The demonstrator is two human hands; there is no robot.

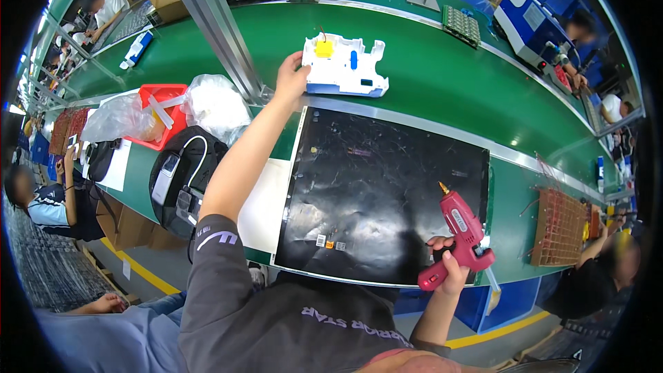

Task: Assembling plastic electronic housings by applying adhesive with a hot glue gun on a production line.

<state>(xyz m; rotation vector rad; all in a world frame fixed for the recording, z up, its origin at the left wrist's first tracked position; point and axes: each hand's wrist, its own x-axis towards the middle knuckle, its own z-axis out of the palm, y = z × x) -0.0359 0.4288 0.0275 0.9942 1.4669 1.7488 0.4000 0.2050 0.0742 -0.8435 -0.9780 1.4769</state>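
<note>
My left hand [292, 77] reaches far forward and grips the left edge of a white and blue plastic housing [338, 69] at the green conveyor belt. Inside the housing sit a yellow block [324, 48] with a thin red wire and a blue oblong part [353, 60]. Lower right, my right hand [450, 271] is closed round the handle of a red hot glue gun [464, 224]. Its brass-coloured nozzle points up and to the left, above the black work mat [373, 186]. A glue stick shows behind the gun.
A metal post [214, 27] rises left of my left arm. Beside it are a red bin [166, 135], plastic bags [215, 107] and a black backpack [200, 148]. A brown rack [558, 228] stands right of the mat. Co-workers sit on both sides.
</note>
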